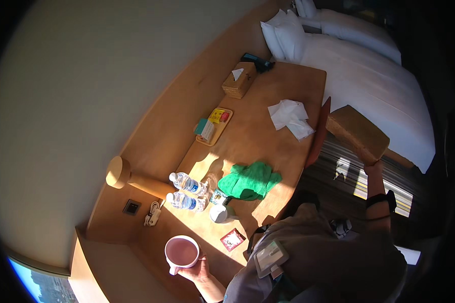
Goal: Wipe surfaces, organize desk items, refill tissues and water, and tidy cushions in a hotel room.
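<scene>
My left hand (pixel 198 269) is closed around a pink mug (pixel 182 251) at the near left end of the wooden desk (pixel 250 132). The mug is tilted so its inside faces me, and its handle points down. Out beyond the desk's edge, my right hand (pixel 374 169) grips one end of a brown box-shaped item (pixel 358 130); its far side is hidden. Closer to the left hand are a red-edged packet (pixel 233 239) and a pale mug (pixel 219 214). A crumpled green cloth (pixel 252 181) lies behind them, partly over a small box (pixel 218 197).
Two water bottles (pixel 189 191) stand near a wooden lamp (pixel 117 172) and a white cable (pixel 153 214). Further along are a small tray (pixel 217 136) with packets, a woven tissue box (pixel 239 81) and crumpled tissues (pixel 291 116). A chair back (pixel 320 132) meets the desk edge; a bed (pixel 367 79) lies beyond.
</scene>
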Demonstrator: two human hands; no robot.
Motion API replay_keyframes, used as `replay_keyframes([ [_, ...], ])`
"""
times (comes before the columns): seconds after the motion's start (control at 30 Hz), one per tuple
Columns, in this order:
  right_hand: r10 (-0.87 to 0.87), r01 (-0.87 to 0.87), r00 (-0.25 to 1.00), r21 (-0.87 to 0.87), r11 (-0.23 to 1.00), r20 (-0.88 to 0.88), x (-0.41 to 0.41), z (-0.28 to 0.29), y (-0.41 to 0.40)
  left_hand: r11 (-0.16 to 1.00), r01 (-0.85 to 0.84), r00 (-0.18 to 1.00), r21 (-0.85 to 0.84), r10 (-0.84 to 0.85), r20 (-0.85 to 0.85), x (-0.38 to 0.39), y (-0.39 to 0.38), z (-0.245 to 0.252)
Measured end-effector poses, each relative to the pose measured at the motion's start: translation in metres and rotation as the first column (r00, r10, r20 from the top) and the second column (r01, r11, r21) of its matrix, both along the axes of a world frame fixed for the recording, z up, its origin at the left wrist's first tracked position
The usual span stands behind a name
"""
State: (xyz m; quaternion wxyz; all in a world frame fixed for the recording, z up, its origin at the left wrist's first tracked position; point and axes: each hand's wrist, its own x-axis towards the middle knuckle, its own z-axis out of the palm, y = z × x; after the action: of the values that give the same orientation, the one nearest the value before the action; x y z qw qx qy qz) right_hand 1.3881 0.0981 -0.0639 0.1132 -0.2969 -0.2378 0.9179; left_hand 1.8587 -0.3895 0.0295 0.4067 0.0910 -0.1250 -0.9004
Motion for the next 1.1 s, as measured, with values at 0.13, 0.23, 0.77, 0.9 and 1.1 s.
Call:
replay_keyframes([
  [0.13, -0.136, 0.139, 0.99, 0.084, 0.987, -0.042, -0.006, 0.009, 0.011, 0.999, -0.026, 0.996, 0.03, 0.023, 0.084, 0.0, 0.005, 0.01],
  [0.23, -0.051, 0.054, 0.997, 0.047, 0.997, -0.057, -0.037, 0.005, 0.036, 0.994, -0.085, 0.995, 0.067, 0.082, 0.052, 0.02, 0.004, 0.006],
  [0.77, 0.799, -0.455, 0.082, 0.691, 0.562, -0.596, 0.035, 0.284, -0.39, 0.886, -0.458, 0.843, -0.072, 0.408, -0.352, 0.126, 0.045, 0.053],
  [0.9, 0.753, -0.272, -0.504, 0.905, 0.327, -0.424, 0.205, 0.237, -0.495, 0.72, -0.61, 0.787, -0.33, 0.501, -0.361, 0.137, 0.065, 0.055],
  [1.1, 0.446, 0.337, -0.895, 0.664, 0.667, 0.006, 0.356, 0.128, -0.499, 0.572, -0.718, 0.591, -0.397, 0.802, 0.087, 0.149, 0.103, 0.06],
])
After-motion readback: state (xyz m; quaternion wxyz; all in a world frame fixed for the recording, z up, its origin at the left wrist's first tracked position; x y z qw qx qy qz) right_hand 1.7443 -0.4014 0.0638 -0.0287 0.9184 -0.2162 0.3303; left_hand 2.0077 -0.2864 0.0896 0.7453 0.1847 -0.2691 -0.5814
